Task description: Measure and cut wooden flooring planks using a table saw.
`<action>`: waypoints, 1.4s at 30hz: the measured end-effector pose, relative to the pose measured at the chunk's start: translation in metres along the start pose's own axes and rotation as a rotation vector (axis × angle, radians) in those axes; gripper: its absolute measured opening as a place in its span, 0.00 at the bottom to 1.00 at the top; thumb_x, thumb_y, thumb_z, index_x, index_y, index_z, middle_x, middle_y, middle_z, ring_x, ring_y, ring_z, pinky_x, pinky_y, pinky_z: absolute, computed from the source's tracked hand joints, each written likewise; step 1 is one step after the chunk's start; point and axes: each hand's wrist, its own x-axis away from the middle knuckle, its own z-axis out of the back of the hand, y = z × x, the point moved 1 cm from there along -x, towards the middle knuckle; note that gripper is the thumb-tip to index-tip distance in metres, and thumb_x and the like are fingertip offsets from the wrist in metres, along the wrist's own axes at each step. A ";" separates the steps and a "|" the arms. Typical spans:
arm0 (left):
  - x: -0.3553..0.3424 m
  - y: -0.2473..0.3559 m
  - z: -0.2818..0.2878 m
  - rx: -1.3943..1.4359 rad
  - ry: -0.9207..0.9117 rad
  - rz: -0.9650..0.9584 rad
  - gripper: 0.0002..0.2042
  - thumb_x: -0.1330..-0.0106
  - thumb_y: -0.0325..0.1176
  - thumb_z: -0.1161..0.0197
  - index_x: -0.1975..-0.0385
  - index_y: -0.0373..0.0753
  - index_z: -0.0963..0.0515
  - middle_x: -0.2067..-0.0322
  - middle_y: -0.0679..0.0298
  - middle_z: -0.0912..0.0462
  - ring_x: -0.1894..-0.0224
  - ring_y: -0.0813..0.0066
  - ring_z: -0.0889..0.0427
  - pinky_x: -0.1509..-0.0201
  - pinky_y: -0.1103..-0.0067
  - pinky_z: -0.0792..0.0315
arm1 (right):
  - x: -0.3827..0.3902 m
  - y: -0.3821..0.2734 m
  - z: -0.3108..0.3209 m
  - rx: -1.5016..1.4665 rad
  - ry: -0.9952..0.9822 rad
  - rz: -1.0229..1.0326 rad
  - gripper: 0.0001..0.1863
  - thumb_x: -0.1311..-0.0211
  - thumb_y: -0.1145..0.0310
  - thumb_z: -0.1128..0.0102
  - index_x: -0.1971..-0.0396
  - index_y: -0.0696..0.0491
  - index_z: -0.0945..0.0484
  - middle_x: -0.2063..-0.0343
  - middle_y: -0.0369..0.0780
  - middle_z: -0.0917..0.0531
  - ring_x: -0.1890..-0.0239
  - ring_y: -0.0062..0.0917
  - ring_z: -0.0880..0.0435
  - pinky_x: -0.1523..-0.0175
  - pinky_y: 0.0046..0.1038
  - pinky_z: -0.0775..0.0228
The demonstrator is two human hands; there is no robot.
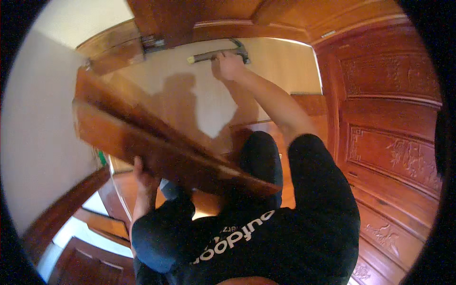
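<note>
My right hand (230, 65) grips the handle of a claw hammer (242, 50) at the top middle, its head to the right, over a pale wood-grain surface (278, 61). The hammer's yellow-ended handle points left. At the left, my left hand (145, 173) holds a long reddish-brown wooden board (116, 130) from below, with the thumb against its face. The board slants from upper left down toward my knees and is slightly blurred. Whether it is one piece or two stacked, I cannot tell.
Carved red-brown wooden panels (384, 80) line the right side. Dark wooden panelling (280, 14) runs along the top. A pale wall (42, 109) stands at the left, with wooden trim (61, 204) below it. A panelled wooden piece (90, 266) shows at the lower left.
</note>
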 end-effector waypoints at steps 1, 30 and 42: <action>0.006 0.001 -0.003 -0.004 -0.004 0.017 0.35 0.33 0.52 0.39 0.31 0.38 0.39 0.33 0.58 0.33 0.32 0.56 0.35 0.26 0.59 0.43 | -0.010 0.019 -0.006 0.060 0.214 -0.109 0.26 0.34 0.54 0.48 0.41 0.54 0.29 0.47 0.50 0.20 0.44 0.47 0.22 0.38 0.42 0.31; 0.065 0.032 -0.116 -0.585 0.427 -0.462 0.43 0.35 0.70 0.54 0.29 0.41 0.40 0.30 0.55 0.37 0.29 0.49 0.39 0.25 0.53 0.48 | 0.726 0.020 -0.222 -0.547 -0.110 -1.545 0.29 0.39 0.48 0.43 0.47 0.56 0.30 0.55 0.54 0.17 0.51 0.49 0.17 0.47 0.45 0.26; 0.067 0.053 -0.061 -0.407 0.327 -0.398 0.43 0.38 0.67 0.43 0.30 0.43 0.39 0.32 0.55 0.35 0.31 0.49 0.38 0.26 0.52 0.49 | 0.759 0.029 -0.276 -0.588 -0.169 -1.841 0.28 0.39 0.48 0.41 0.45 0.51 0.29 0.60 0.47 0.14 0.52 0.42 0.15 0.47 0.41 0.24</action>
